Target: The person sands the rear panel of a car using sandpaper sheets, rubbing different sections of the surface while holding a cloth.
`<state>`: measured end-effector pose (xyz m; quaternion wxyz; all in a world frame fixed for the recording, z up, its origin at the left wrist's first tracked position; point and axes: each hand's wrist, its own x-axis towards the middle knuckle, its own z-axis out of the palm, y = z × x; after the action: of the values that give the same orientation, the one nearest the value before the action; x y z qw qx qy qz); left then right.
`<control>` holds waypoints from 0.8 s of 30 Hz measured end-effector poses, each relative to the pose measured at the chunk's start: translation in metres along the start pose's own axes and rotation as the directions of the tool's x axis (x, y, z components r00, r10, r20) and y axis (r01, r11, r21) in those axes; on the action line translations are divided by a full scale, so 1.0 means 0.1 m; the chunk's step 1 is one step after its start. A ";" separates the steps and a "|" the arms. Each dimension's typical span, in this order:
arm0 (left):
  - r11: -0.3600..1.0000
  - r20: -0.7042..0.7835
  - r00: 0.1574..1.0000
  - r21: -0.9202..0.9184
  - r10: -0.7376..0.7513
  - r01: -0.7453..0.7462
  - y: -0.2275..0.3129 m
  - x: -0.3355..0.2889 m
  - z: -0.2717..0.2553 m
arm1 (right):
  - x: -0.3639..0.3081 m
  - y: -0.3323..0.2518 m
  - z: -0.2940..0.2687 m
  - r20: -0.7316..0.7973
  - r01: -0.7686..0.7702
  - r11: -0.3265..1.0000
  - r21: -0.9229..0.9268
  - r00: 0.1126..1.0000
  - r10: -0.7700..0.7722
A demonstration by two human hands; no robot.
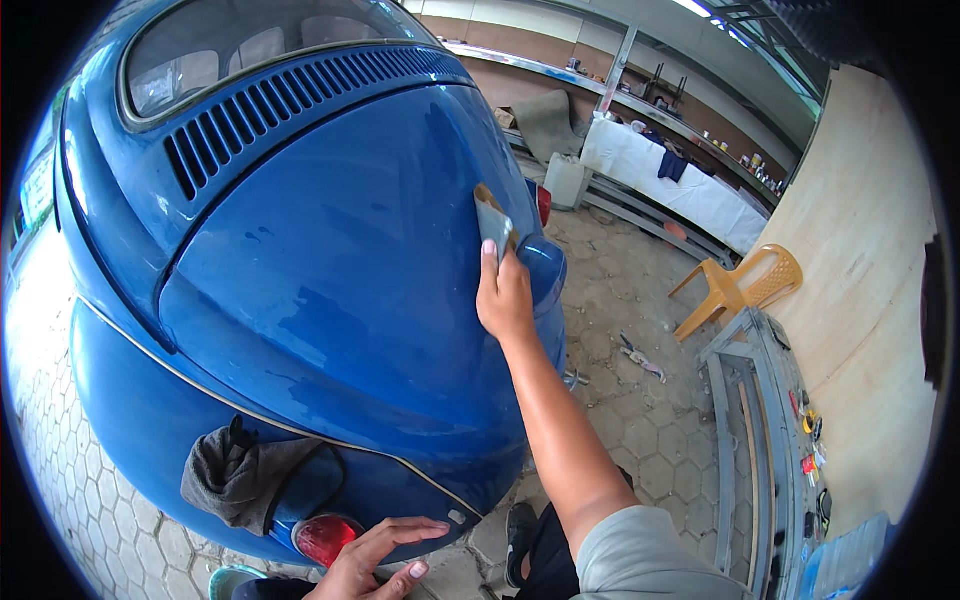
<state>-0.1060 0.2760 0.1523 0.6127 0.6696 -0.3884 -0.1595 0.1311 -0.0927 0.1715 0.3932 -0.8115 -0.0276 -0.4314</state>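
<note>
My right hand (507, 297) reaches out over the rounded blue rear lid (330, 240) of a car. Its thumb and fingers are closed on a folded sheet of sandpaper (492, 218), grey on one face and tan on the other, against the lid's right side. Wet-looking streaks mark the paint. My left hand (378, 558) is low in view with its fingers stretched out and holding nothing. It is close to a red tail light (326, 540) on the left fender, where a bunched dark grey cloth (228, 478) lies.
Hexagonal pavers (640, 400) cover the floor, with pliers-like tools (641, 358) on them. At right stand a yellow plastic chair (740, 285) and a grey metal bench (765, 420) bearing small items. A white jerrycan (566, 182) sits by the back shelving. A pale basin (235, 580) shows below the fender.
</note>
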 end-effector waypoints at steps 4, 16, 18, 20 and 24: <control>0.998 0.003 0.999 -0.033 -0.044 0.044 -0.10 0.02 0.10 | 0.16 -0.03 0.10 -0.096 0.102 0.991 0.087 0.991 -0.093; 0.989 0.076 0.987 -0.046 -0.139 0.142 -0.30 0.21 0.10 | 1.08 -0.08 -0.01 0.183 0.185 0.983 0.005 0.966 -0.182; 0.991 0.101 0.987 -0.040 -0.127 0.131 -0.26 0.25 0.09 | 0.64 0.14 -0.24 0.158 0.083 0.996 -0.021 0.984 -0.079; 0.992 0.094 0.991 -0.071 -0.100 0.107 -0.21 0.20 0.09 | 0.14 0.04 -0.27 0.176 -0.085 0.991 -0.104 0.979 0.103; 0.991 0.091 0.993 -0.111 -0.069 0.079 -0.12 0.13 0.09 | -0.33 -0.06 0.06 0.040 0.043 0.998 0.040 0.998 -0.045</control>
<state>-0.1002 0.2600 0.1426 0.6264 0.6397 -0.3797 -0.2331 0.1126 -0.0745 0.1498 0.3989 -0.8115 -0.0621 -0.4226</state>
